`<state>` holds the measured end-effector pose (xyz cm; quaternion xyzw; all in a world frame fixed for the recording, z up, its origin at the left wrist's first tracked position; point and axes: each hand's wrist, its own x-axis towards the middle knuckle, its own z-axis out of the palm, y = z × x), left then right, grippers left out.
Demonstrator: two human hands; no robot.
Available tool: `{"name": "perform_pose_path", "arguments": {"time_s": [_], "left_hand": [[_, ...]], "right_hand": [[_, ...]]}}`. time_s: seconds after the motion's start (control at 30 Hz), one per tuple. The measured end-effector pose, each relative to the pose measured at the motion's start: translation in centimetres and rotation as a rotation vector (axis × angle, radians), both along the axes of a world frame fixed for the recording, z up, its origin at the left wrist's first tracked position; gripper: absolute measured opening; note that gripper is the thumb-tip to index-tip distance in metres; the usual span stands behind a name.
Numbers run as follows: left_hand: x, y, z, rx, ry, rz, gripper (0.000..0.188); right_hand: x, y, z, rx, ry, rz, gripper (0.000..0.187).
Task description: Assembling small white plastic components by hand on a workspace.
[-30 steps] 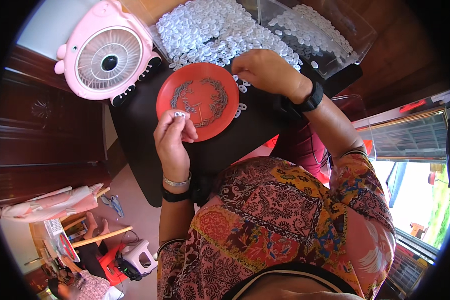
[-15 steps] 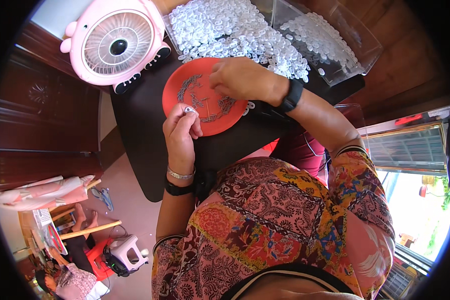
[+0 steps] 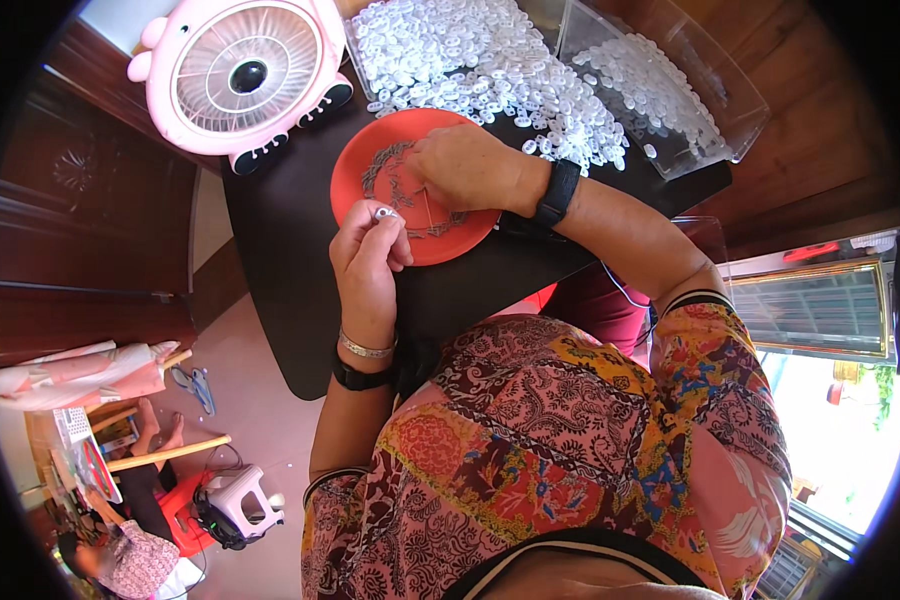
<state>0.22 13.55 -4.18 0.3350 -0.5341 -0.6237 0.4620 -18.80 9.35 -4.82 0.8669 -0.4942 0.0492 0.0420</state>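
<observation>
My left hand (image 3: 368,255) pinches a small white oval plastic piece with holes (image 3: 385,213) between thumb and fingertips, just over the near left rim of a red-orange round plate (image 3: 348,180). Small grey metal pins (image 3: 378,172) lie scattered in a rough ring on that plate. Above its far right part is my right hand (image 3: 475,168), with the fingers curled together and pointing down at the pins. Its fingertips are partly hidden, so whatever they hold cannot be made out. A thin wooden stick (image 3: 429,212) lies among the pins, close to the right hand.
Beyond the plate a large heap of white oval pieces (image 3: 450,50) spills onto the dark table (image 3: 280,290). A clear plastic bin (image 3: 740,125) with more pieces stands far right. A pink fan (image 3: 250,75) stands far left. At lower left another person (image 3: 140,560) is near a stool (image 3: 255,505).
My right hand has shifted slightly left over the plate. My left hand keeps its pinch on the white oval piece. The whole view has moved a little.
</observation>
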Motion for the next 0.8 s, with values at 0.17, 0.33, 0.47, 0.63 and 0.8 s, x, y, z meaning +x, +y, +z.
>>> {"name": "perform_pose_path", "arguments": {"time_s": [0.17,0.33,0.47,0.63,0.8], "left_hand": [[0.2,-0.2,-0.3,0.001,0.011,0.022,0.013],[0.0,-0.1,-0.4,-0.048,-0.023,-0.018,0.013],[-0.1,0.1,-0.1,-0.052,-0.094,-0.022,0.016],[-0.6,0.2,-0.2,-0.131,-0.129,-0.021,0.011],[-0.8,-0.3,-1.5,-0.351,-0.171,0.013,0.013]], "right_hand": [[-1.3,0.8,0.3,0.066,-0.3,-0.028,0.013],[-2.1,1.7,1.9,0.12,-0.441,-0.057,0.015],[-2.1,2.1,1.9,0.09,-0.558,-0.002,0.015],[-1.7,2.4,1.4,0.141,-0.64,0.034,0.015],[-1.2,2.8,1.6,0.202,-0.738,0.049,0.018]]}}
